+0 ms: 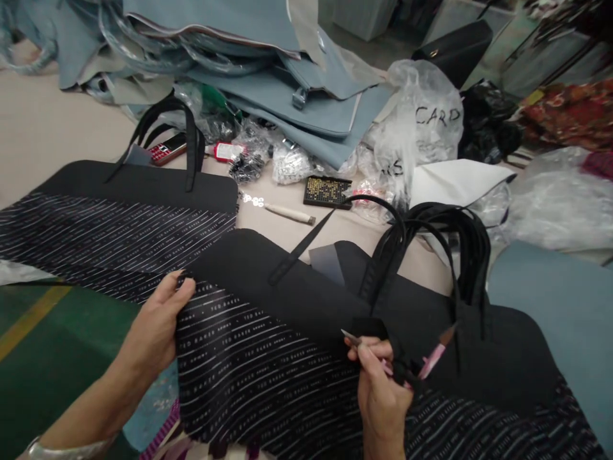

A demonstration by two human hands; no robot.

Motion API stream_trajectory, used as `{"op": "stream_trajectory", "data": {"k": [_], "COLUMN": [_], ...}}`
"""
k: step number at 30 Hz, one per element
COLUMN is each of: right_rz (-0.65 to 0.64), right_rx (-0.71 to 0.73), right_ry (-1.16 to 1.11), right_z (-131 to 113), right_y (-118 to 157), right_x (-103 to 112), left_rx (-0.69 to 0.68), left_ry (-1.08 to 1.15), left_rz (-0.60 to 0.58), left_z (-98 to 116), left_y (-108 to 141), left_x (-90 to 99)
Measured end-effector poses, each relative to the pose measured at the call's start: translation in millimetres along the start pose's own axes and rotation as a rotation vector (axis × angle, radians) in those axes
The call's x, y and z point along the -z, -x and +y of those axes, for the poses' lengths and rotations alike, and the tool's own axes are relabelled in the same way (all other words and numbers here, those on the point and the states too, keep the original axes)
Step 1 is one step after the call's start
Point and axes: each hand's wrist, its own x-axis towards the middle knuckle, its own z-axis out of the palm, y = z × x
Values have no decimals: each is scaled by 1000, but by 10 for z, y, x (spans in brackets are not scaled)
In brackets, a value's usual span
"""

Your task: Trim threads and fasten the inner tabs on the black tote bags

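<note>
My left hand (165, 313) grips the left edge of a black bag panel (268, 358), thumb on top. The panel has a plain black upper band, a strap handle, and printed fabric with slanting white lettering below. In my right hand (383, 383) is a small pink-handled tool (433, 361) with a sharp metal tip showing between the fingers; part of it is hidden, so I cannot tell its exact kind. That hand is over the panel's right part, near a small black piece (368, 328). Another such panel (498, 358) with several looped black straps (472, 249) lies to the right.
A similar black bag panel (182, 233) lies at left. Behind are blue-grey bag pieces (211, 29), plastic bags (416, 128), a dark tray of small gold pieces (328, 190), a whitish pen-like tool (290, 213) and a red-labelled bottle (227, 151). Green floor (90, 345) shows below the table.
</note>
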Motion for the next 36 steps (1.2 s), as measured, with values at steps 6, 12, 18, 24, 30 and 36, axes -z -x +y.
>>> {"op": "stream_trajectory", "data": {"k": [6, 12, 18, 24, 30, 36], "right_rz": [-78, -93, -78, -121, -148, -100], "right_rx": [37, 35, 24, -26, 16, -12], "right_ry": [148, 293, 159, 38, 122, 165], "right_z": [221, 146, 122, 179, 244, 224], "right_y": [105, 153, 220, 167, 165, 216], "right_x": [-75, -139, -215, -316, -299, -292], "left_rx": [384, 446, 505, 481, 504, 550], "left_ry": [78, 43, 180, 348, 324, 320], "left_rz": [-37, -238, -230, -208, -240, -216], "left_z": [-300, -478, -370, -456, -683, -746], "left_y": [31, 66, -18, 82, 228, 148], "left_x": [-12, -77, -96, 35, -164, -345]}}
